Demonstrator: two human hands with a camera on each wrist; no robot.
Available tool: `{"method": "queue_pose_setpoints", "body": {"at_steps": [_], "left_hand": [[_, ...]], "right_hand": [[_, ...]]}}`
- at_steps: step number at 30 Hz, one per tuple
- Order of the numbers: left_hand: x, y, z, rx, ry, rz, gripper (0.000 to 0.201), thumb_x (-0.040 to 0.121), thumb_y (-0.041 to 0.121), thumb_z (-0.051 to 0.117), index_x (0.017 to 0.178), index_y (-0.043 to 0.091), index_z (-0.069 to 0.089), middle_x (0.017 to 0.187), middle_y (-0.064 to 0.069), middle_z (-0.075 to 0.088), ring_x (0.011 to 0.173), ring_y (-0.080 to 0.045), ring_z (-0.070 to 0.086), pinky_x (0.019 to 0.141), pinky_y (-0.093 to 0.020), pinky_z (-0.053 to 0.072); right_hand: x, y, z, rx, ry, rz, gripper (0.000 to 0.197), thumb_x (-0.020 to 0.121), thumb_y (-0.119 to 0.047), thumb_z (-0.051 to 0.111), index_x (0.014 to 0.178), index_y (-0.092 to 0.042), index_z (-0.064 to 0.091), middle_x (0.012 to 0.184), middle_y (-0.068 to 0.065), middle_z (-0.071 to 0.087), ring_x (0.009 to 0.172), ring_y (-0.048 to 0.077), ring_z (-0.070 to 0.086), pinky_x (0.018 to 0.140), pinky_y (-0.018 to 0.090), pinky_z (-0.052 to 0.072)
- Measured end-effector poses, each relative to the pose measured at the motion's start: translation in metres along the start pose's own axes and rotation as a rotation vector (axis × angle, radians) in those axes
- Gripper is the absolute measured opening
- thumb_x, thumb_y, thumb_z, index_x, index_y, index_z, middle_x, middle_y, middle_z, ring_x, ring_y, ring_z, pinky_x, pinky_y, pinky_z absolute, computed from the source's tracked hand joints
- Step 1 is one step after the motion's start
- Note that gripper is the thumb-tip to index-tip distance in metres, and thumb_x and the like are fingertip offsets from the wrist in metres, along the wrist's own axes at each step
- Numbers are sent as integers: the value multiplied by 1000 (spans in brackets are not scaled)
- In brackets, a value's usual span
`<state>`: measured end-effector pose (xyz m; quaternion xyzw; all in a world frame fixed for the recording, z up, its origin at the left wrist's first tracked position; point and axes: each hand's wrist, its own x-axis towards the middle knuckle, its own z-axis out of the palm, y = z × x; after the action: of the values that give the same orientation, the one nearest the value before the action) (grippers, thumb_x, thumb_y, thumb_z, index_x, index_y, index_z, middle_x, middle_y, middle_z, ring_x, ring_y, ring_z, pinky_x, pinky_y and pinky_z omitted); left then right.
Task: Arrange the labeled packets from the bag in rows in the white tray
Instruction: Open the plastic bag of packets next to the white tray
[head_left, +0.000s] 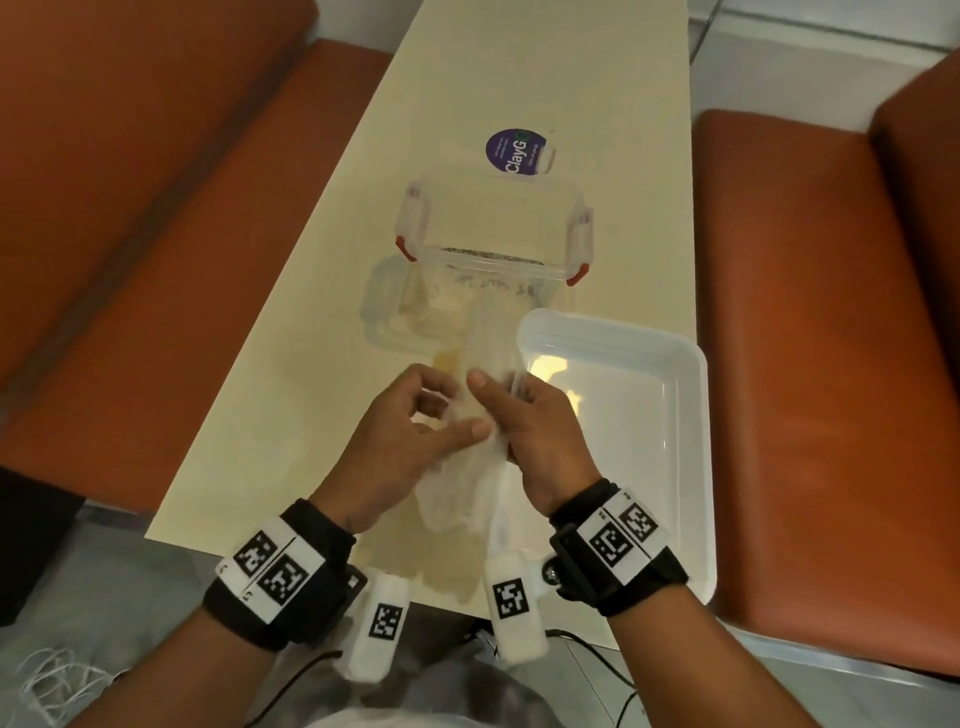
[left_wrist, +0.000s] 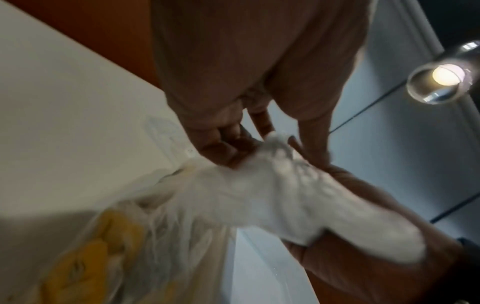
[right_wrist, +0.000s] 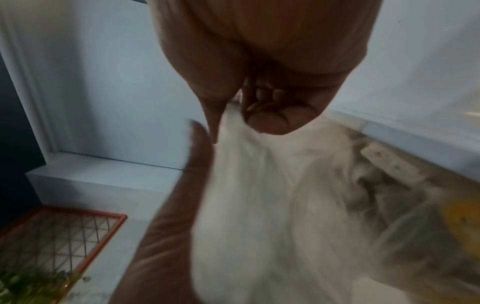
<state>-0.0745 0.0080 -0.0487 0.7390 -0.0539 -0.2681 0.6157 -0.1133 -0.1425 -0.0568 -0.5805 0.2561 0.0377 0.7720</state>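
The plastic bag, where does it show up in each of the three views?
Head: plastic bag at centre, held between both hands above the table's near edge.
Left wrist: centre to lower left, yellow showing through.
Right wrist: centre and lower right.
Shared landmark: the bunched white bag neck.

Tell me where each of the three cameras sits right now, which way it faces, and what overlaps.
Head: on the person's head, looking down at the cream table, the white plastic tray and both hands: left hand, right hand.
Left wrist: on the left wrist, looking along the palm at the thin translucent plastic bag; fingers show.
Right wrist: on the right wrist, looking along the palm at the bag; curled fingers show.
Shared: all three show the bag, gripped by both hands.
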Motion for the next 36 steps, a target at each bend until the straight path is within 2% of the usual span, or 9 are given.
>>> {"method": "queue_pose_setpoints", "body": {"at_steps": [3,7,11,16,19,23,26,31,36], "left_hand": [[3,0,-2,10,76,36,9,86,20,75,88,12,71,74,-2,66,64,-13,59,61,-28,48],[12,0,-8,-278,217,-156,18,100,20,57,91,13,71,84,-6,73,76,-18,68,68,-31,55],[16,1,-17,-508,211,-302,19,103,14,49,99,16,68,97,-9,74,83,-20,73,78,-41,59],[16,13,-14,-118,442,-34,26,90,48,56,113,36,58,120,6,65,113,-19,61,98,-48,52],[13,23,-8,355,420,118,65,70,82,58,114,34,52,114,7,54,101,-13,55,81,-33,51],[16,21,-3,935,339,189,41,79,64,68,103,33,58,99,8,54,79,-10,53,57,-23,38],[15,14,-9,556,266,150,12,89,38,69,87,26,73,86,9,71,75,-8,63,61,-22,45],[14,26,-33,-736,158,-275,22,83,23,66,101,14,73,84,-2,75,78,-11,72,67,-27,59],[21,23,-60,-1140,176,-317,24,69,7,72,92,11,68,73,-2,71,63,-7,70,56,-21,58]], "right_hand": [[-1,-5,-7,47,-41,21,44,82,-38,79,98,1,67,84,13,68,74,27,63,67,38,49],[-6,-1,-15,-7,-79,57,31,83,-36,78,84,-11,60,68,3,50,56,12,40,52,24,30],[-7,2,-21,86,-3,70,21,91,-17,70,76,-15,55,64,-2,57,62,14,55,60,24,51],[-6,-4,-20,85,-33,17,13,91,-16,70,87,-13,58,70,3,61,64,14,61,60,24,54],[-8,-9,-18,24,-38,-40,6,92,-15,68,89,-12,65,72,3,64,69,14,64,64,26,56],[-8,-18,-15,105,-10,-33,11,96,-20,64,90,-12,68,75,2,68,74,16,68,66,27,57],[-7,-23,-16,284,-17,29,11,97,-21,61,92,-12,67,72,1,64,72,15,68,66,26,58],[0,-18,-25,653,-61,213,16,98,-22,55,91,-12,65,63,-1,55,55,10,60,57,23,57],[12,-4,-35,758,-78,317,23,102,-28,49,90,-13,61,54,-6,43,40,5,40,45,15,42]]}}
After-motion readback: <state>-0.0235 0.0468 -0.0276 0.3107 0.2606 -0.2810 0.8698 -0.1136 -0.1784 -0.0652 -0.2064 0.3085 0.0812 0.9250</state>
